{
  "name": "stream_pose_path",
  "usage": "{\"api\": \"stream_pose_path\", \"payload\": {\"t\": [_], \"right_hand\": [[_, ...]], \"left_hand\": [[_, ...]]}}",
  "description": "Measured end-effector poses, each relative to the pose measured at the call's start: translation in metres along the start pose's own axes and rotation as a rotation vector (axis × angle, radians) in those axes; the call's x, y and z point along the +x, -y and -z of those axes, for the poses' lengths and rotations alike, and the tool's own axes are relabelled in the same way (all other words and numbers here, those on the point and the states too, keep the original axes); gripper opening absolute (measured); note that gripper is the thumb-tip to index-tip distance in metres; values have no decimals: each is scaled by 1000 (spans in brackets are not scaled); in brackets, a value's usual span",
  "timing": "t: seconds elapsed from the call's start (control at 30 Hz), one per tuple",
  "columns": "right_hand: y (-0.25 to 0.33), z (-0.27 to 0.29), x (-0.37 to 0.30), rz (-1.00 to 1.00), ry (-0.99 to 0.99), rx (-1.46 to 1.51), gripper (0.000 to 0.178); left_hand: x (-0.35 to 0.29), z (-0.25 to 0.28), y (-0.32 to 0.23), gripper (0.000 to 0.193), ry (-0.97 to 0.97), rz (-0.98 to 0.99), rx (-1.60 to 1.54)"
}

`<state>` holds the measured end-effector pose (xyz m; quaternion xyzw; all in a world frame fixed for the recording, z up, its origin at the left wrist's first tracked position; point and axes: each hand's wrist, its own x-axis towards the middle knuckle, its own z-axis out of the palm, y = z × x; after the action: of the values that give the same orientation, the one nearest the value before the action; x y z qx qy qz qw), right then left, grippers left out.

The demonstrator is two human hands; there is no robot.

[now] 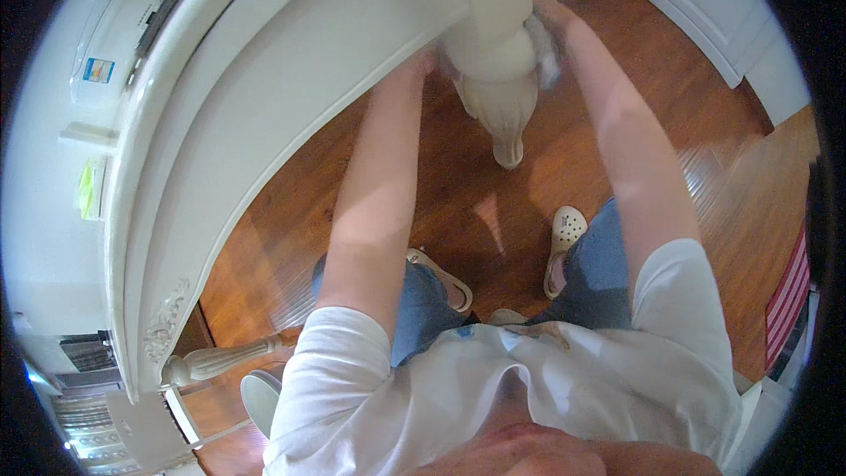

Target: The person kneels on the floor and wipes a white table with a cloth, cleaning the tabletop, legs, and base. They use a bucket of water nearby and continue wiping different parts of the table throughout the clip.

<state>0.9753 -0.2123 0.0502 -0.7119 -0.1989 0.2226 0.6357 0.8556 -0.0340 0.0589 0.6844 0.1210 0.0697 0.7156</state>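
Cream carved table leg flanked by left hand, right hand, grey-white cloth. Finger grip cannot be told. Contours best followed evenly.

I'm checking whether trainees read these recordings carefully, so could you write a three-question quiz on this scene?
1. Multiple choice: which is nearest the grey, cloth-like thing?
A) the left hand
B) the right hand
C) a foot
2. True or false: in the picture, the white table leg stands between the left forearm and the right forearm.
3. Fill in: the toe of the cream shoe on the picture's right is dotted with small round ____.

Key: 1. B; 2. true; 3. holes.
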Motion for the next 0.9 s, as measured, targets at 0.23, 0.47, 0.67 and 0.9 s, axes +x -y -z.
{"api": "stream_pose_path", "payload": {"t": [0.23, 0.47, 0.67, 0.9], "right_hand": [[-13, -34, -71, 249, -231, 546, 38], [-11, -68, -121, 662, -568, -203, 47], [-17, -107, -162, 743, -660, -616, 56], [-38, -113, -174, 850, -461, -703, 44]], "left_hand": [[-7, -25, 27, 56, -147, -120, -101], [-49, -49, 29, 54, -338, -314, 281], [-68, -62, 37, 54, -404, -535, 463], [-99, -47, 63, 50, -276, -352, 204]]}}
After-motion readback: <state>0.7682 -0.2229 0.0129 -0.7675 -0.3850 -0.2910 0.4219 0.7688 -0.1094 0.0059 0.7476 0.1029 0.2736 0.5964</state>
